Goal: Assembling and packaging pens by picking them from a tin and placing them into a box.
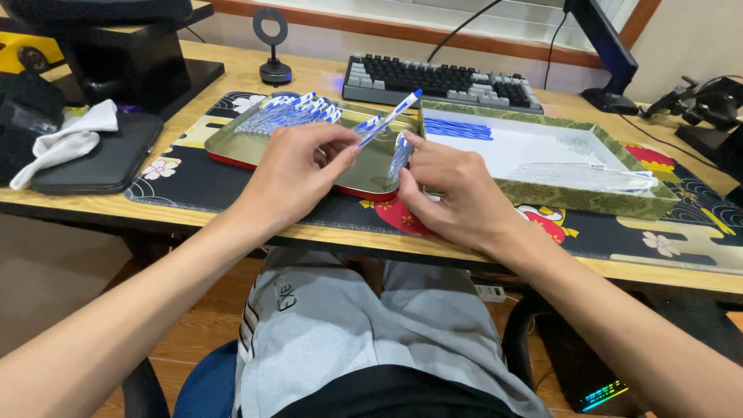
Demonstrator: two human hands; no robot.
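While left hand pinches blue pen, right hand clamps clear cap (blurred, partly hidden).

Keyboard at desk's far edge, ring stand left of it. White cloth on black case, left edge. Patterned mat along near edge.

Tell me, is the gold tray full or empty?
Partly full: blue pens lie piled at the far end of the gold tray; the near part is bare.
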